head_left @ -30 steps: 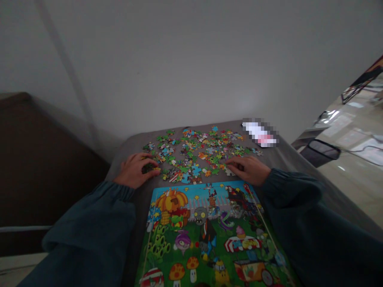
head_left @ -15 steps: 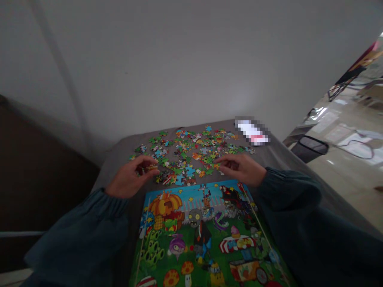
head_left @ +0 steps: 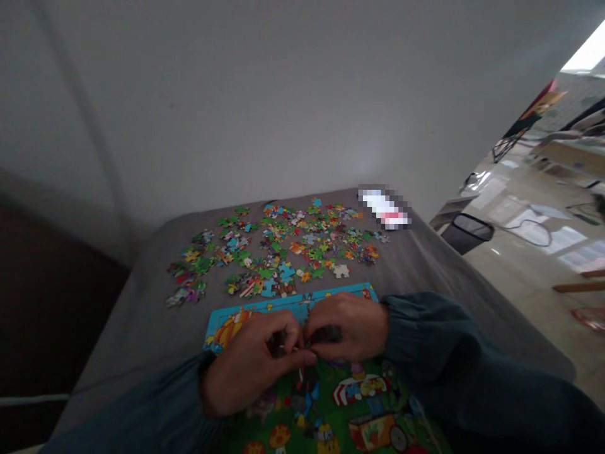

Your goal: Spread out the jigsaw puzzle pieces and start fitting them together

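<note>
My left hand (head_left: 258, 362) and my right hand (head_left: 347, 326) meet over the upper middle of a cartoon picture board (head_left: 362, 403). Their fingers are bent and pinched, with the fingertips close together or touching. Whatever lies between them is too small and dark to make out. The board shows plants, mushrooms and a striped food cart, and its blue top edge is visible; my hands and sleeves cover its middle and left side. Just beyond it, loose jigsaw puzzle pieces (head_left: 286, 272) are spread in a wide patch.
Grey cloth (head_left: 142, 315) covers the table, which stands against a pale wall (head_left: 265, 94). A pixelated bright object (head_left: 385, 208) lies at the table's far right corner. To the right, a dark mesh bin (head_left: 467, 233) stands on the shiny floor.
Both hands have moved inward and toward me, from either side of the puzzle pieces to over the board, where their fingertips now meet. The view has shifted slightly.
</note>
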The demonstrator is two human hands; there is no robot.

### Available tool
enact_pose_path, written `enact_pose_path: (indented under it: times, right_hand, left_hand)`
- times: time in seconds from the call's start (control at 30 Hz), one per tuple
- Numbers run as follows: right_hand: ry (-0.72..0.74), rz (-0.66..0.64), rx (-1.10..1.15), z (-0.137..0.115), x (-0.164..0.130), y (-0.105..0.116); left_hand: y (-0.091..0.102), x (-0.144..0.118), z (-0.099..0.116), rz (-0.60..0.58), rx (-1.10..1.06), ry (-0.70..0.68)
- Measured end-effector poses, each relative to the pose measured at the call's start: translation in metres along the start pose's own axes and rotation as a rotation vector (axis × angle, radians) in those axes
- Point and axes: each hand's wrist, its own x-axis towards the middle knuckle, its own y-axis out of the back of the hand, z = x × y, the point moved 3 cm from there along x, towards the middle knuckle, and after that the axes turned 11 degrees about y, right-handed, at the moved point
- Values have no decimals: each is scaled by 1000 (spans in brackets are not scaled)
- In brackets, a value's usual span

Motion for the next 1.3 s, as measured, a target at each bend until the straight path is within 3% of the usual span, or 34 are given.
enact_pose_path:
  times: [0.13,0.37,0.5,0.73,0.93,1.07,1.3]
  right_hand:
    - [-30,31,-135,1,0,3]
    - [-49,102,-266,10,-4,8]
    - [-70,108,-311,15,-6,8]
    - [-111,197,-377,17,-10,15]
    - [-363,434,-581,40,-25,38]
    - [-545,428,-611,56,-33,45]
    - [-573,334,-542,63,-32,39]
  left_hand:
    - [8,6,-1,45,87,2]
    - [18,8,-3,62,331,-160]
    - [28,12,-6,99,368,-204]
    - [37,18,-13,71,302,-95]
    - [36,16,-14,52,225,-22]
    - [36,17,-14,33,217,-29]
    - [35,14,-10,59,329,-102]
